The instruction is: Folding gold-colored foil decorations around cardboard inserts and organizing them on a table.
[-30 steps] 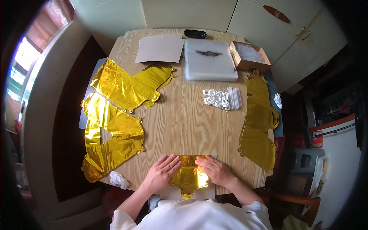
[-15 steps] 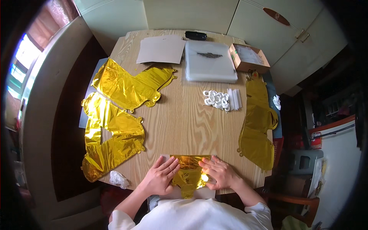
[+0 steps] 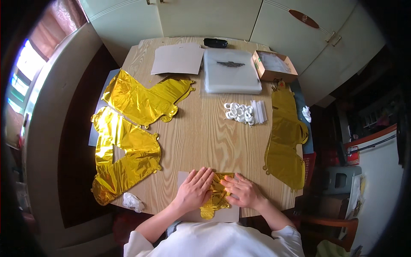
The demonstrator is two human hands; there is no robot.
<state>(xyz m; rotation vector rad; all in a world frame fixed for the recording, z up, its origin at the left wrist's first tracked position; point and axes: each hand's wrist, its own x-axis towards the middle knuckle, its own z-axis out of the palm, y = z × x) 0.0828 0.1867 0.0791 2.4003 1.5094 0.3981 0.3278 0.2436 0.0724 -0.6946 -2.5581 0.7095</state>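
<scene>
A folded gold foil balloon (image 3: 216, 196) lies on a grey card (image 3: 226, 214) at the near edge of the wooden table (image 3: 201, 132). My left hand (image 3: 195, 190) lies flat on the balloon's left part, fingers spread. My right hand (image 3: 242, 191) presses flat on its right part. Only a narrow strip of foil shows between the two hands and below them.
Flat gold foil balloons lie at the left (image 3: 143, 98) (image 3: 122, 158) and right (image 3: 284, 141). White rings and straws (image 3: 246, 112) sit mid-table. At the far end are a grey sheet (image 3: 177, 59), a clear bag stack (image 3: 231, 70), a cardboard box (image 3: 274, 66) and a black device (image 3: 215, 43). White wad (image 3: 132, 201) near left.
Both hands have drawn closer together over the gold foil, which now looks more tightly folded, with less of it showing between them.
</scene>
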